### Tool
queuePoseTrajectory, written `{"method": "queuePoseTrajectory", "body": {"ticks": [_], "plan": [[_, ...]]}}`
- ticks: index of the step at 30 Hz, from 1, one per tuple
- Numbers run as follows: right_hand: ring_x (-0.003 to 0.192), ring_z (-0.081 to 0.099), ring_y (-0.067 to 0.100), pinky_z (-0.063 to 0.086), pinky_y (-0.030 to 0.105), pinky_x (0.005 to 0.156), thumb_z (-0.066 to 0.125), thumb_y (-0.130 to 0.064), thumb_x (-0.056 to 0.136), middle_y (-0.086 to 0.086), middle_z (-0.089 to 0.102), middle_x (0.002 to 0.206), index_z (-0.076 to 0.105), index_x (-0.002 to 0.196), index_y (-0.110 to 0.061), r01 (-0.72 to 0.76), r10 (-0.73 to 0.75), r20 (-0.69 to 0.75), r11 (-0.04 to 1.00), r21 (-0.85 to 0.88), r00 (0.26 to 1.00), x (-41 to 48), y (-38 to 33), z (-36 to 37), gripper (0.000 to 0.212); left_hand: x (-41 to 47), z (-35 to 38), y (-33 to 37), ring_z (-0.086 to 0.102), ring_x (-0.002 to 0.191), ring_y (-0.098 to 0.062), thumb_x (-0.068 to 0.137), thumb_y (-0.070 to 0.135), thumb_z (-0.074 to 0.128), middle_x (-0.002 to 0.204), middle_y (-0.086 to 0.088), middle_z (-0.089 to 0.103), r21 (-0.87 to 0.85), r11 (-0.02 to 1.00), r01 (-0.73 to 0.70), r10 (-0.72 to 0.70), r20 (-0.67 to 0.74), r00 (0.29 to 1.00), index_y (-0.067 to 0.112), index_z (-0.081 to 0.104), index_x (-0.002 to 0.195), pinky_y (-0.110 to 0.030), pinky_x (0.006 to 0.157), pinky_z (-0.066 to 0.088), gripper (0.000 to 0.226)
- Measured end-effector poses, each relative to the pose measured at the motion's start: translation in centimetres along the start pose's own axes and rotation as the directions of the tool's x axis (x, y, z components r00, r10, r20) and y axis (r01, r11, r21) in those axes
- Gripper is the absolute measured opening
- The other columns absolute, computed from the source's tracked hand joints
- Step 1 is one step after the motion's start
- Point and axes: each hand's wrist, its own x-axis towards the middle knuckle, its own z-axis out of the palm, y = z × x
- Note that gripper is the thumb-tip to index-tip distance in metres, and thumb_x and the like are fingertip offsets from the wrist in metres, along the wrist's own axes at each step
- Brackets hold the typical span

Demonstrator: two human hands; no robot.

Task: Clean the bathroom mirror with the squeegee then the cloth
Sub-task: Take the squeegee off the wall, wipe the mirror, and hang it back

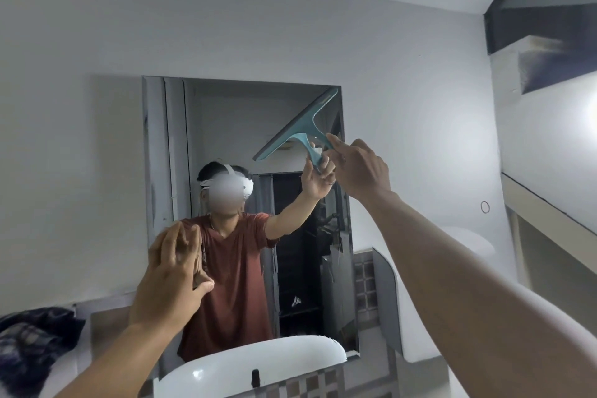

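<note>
I count one mirror (226,139), one squeegee (298,124), one cloth (32,339), one basin (258,362) and two hands.

The mirror hangs on the white wall (80,107), a tall rectangle in the middle of my view. The teal squeegee is at about 1 o'clock on the glass, its long blade tilted: the high end is in the top right corner of the mirror and the low end points down toward 8 o'clock. The blade lies against the glass, as far as I can judge.

The right hand (361,168) is raised to the right edge of the mirror, at 3 o'clock from the squeegee's handle. Its fingers are closed together around the end of the handle, and the back of the hand faces me, so the grip itself I see mostly in the reflection, where the fingers wrap the handle.

The left hand (174,271) is at about 7 o'clock on the mirror. It holds nothing; the fingers are straight and spread only a little, with the thumb out to the right. The fingertips are at the lower left part of the glass, but I cannot tell if they really touch it.

The dark cloth lies bunched at 8 o'clock, well apart from both hands. The white basin is at 6 o'clock, under the mirror.
</note>
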Motion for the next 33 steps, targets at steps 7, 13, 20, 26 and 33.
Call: {"method": "queuePoseTrajectory", "body": {"ticks": [7,13,20,26,33], "plan": [[0.086,0.062,0.03,0.051,0.039,0.075,0.027,-0.042,0.108,0.006,0.058,0.108,0.039,0.151,-0.042,-0.165,0.167,-0.01,0.983,0.084,0.986,-2.9,-2.3,1.3,0.044,0.0,-0.1,-0.3,0.03,0.142,-0.048,0.053,0.029,0.099,0.153,-0.026,0.032,-0.028,1.0,-0.012,0.012,0.012,1.0,0.006,0.038,0.152,-0.062,0.092,0.056,0.119],[0.09,0.063,0.024,0.052,0.038,0.073,0.032,-0.036,0.108,0.008,0.069,0.106,0.044,0.147,-0.035,-0.261,0.271,-0.018,0.94,0.219,0.962,-5.7,-5.8,3.0,0.04,-1.6,0.3,-0.8,0.038,0.138,-0.049,0.058,0.029,0.097,0.148,-0.03,0.039,0.055,0.995,-0.078,0.078,-0.004,0.997,0.0,0.048,0.146,-0.059,0.105,0.048,0.105],[0.077,0.069,0.026,0.06,0.042,0.071,0.043,-0.037,0.103,0.0,0.067,0.091,0.06,0.12,-0.024,-0.389,0.442,0.015,0.772,0.503,0.897,-7.6,-11.3,5.7,0.027,-4.1,1.7,-1.6,0.032,0.147,-0.041,0.062,0.019,0.095,0.154,-0.023,0.038,0.048,0.995,-0.082,0.077,0.096,0.992,0.002,0.047,0.147,-0.052,0.095,0.058,0.099],[0.102,0.066,0.025,0.053,0.041,0.093,0.047,-0.041,0.102,0.003,0.071,0.105,0.057,0.133,-0.015,-0.426,0.498,0.053,0.676,0.601,0.866,-8.9,-15.4,8.1,0.042,-5.0,1.6,-1.5,0.042,0.142,-0.043,0.065,0.021,0.093,0.148,-0.026,0.047,0.103,0.991,-0.082,0.072,0.09,0.993,0.0,0.053,0.142,-0.048,0.096,0.057,0.09],[0.098,0.07,0.024,0.056,0.049,0.093,0.05,-0.046,0.098,0.0,0.073,0.1,0.051,0.141,-0.016,-0.424,0.507,0.103,0.574,0.701,0.856,-10.2,-19.0,10.2,0.052,-6.3,1.6,-1.8,0.05,0.134,-0.042,0.065,0.021,0.092,0.141,-0.024,0.051,0.147,0.986,-0.081,0.07,0.073,0.995,0.002,0.056,0.141,-0.045,0.094,0.059,0.086]]}}
